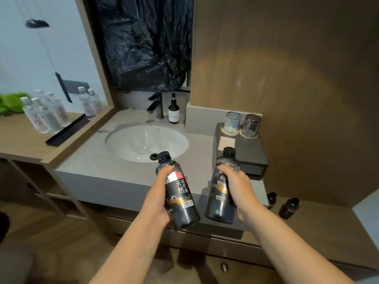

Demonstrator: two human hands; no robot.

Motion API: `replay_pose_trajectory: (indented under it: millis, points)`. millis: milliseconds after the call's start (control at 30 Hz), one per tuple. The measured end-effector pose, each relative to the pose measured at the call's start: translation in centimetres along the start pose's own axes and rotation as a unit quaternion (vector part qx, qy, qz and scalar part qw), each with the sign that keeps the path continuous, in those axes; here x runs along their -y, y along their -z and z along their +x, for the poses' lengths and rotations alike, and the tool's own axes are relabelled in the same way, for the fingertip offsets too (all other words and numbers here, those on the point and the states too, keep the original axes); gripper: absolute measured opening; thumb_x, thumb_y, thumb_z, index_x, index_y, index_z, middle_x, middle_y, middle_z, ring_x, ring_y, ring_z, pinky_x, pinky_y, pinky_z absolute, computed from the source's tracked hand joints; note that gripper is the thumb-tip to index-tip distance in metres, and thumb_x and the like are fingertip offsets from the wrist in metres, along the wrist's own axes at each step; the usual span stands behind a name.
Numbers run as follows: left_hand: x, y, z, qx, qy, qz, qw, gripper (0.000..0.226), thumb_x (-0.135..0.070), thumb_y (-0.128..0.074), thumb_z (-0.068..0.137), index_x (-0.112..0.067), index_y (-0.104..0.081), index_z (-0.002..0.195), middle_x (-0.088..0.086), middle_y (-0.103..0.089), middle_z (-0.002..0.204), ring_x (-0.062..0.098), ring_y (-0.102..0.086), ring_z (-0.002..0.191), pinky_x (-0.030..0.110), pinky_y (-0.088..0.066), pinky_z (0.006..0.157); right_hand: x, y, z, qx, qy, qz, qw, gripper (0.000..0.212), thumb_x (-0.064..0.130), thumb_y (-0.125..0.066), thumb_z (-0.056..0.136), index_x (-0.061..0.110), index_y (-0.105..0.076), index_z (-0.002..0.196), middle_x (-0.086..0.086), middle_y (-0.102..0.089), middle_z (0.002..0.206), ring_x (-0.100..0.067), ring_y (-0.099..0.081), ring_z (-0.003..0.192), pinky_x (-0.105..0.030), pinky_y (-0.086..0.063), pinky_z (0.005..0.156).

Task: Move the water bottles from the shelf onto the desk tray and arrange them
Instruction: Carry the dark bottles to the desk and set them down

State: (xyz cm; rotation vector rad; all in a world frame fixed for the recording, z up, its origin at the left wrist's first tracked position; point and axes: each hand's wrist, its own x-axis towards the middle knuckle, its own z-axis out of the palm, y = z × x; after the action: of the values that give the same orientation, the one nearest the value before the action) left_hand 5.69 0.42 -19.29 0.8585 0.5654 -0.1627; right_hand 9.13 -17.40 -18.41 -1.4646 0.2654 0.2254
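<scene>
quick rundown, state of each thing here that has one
left hand: grips a black bottle, capped
right hand: grips a second black bottle, capped
two black bottles on the low shelf: upright, capped
clear bottles on the desk tray: upright, capped
two glasses: upside down
faucet: no water running

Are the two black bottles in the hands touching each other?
Apart. The head view shows countertop between the left-hand bottle and the right-hand bottle along their whole length.

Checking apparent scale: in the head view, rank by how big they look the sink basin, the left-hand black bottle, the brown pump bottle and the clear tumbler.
1. Sink basin
2. Black bottle, enlarged by nearness
3-4. Pump bottle and tumbler: look alike, unranked
</scene>
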Motion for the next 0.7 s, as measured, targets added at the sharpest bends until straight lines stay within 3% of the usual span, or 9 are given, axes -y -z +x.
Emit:
replay_pose_trajectory:
  millis: [100, 167, 300, 433, 533, 600, 700]
  points:
    - [-3.6, 4.0, 0.5, -0.019, -0.005, 0.016, 1.000, 0.061, -0.042, -0.079, 0.061, -0.008, -0.064, 0.109, 0.016, -0.072, 0.097, 0.027, -0.069, 0.077, 0.036, -0.055, 0.071, -0.3, -5.0, 0.3, 0.044, -0.040, 0.029, 0.998, 0.044, 0.036, -0.072, 0.078, 0.013, -0.059, 0.113, -0.017, -0.069, 0.092, -0.033, -0.069, 0.080, -0.046, -0.056, 0.076]
    - [-5.8, 6.6, 0.8, -0.031, -0.011, 0.020, 0.999, 0.064, -0.042, -0.079, 0.060, -0.007, -0.064, 0.111, 0.017, -0.073, 0.099, 0.028, -0.069, 0.079, 0.037, -0.055, 0.074, -0.5, -8.3, 0.7, 0.083, -0.070, 0.057, 0.992, 0.044, 0.034, -0.069, 0.080, 0.010, -0.057, 0.114, -0.014, -0.067, 0.081, -0.028, -0.067, 0.067, -0.037, -0.057, 0.064]
    - [-9.5, 11.2, 1.1, -0.040, -0.017, -0.010, 0.999, 0.057, -0.039, -0.079, 0.062, -0.007, -0.064, 0.107, 0.017, -0.072, 0.094, 0.028, -0.068, 0.079, 0.041, -0.053, 0.082, -0.8, -14.9, 1.5, 0.142, -0.136, 0.082, 0.977, 0.034, 0.040, -0.062, 0.084, 0.008, -0.060, 0.097, -0.011, -0.067, 0.066, -0.024, -0.064, 0.054, -0.031, -0.053, 0.057]
    - [-13.0, 16.0, 3.3, -0.049, -0.014, -0.047, 0.998, 0.076, -0.039, -0.088, 0.054, -0.005, -0.064, 0.117, 0.017, -0.070, 0.099, 0.028, -0.066, 0.084, 0.044, -0.049, 0.091, -1.6, -21.5, 3.7, 0.193, -0.144, 0.067, 0.968, 0.035, 0.043, -0.054, 0.090, 0.009, -0.062, 0.087, -0.008, -0.066, 0.062, -0.021, -0.063, 0.049, -0.026, -0.050, 0.047]
    - [-15.8, 18.7, 5.9, -0.079, -0.016, -0.031, 0.996, 0.091, -0.045, -0.091, 0.035, -0.003, -0.066, 0.112, 0.018, -0.071, 0.099, 0.030, -0.066, 0.082, 0.044, -0.053, 0.088, -2.4, -26.4, 5.9, 0.223, -0.149, 0.053, 0.962, 0.039, 0.048, -0.051, 0.091, 0.012, -0.065, 0.085, -0.009, -0.067, 0.066, -0.022, -0.064, 0.053, -0.030, -0.052, 0.053]
    - [-18.0, 20.2, 7.7, -0.084, -0.026, -0.010, 0.996, 0.087, -0.049, -0.085, 0.041, -0.003, -0.065, 0.112, 0.018, -0.071, 0.097, 0.030, -0.066, 0.078, 0.042, -0.055, 0.079, -2.8, -29.7, 7.6, 0.230, -0.146, 0.040, 0.962, 0.039, 0.048, -0.053, 0.090, 0.013, -0.068, 0.088, -0.010, -0.069, 0.074, -0.024, -0.065, 0.062, -0.034, -0.053, 0.065]
    - [-21.3, 22.4, 10.4, -0.093, -0.034, -0.007, 0.995, 0.070, -0.046, -0.079, 0.057, -0.004, -0.064, 0.112, 0.017, -0.071, 0.097, 0.030, -0.067, 0.080, 0.044, -0.056, 0.082, -2.7, -34.4, 10.6, 0.234, -0.142, 0.009, 0.962, 0.042, 0.048, -0.052, 0.090, 0.010, -0.068, 0.097, -0.014, -0.070, 0.083, -0.027, -0.066, 0.069, -0.038, -0.053, 0.073]
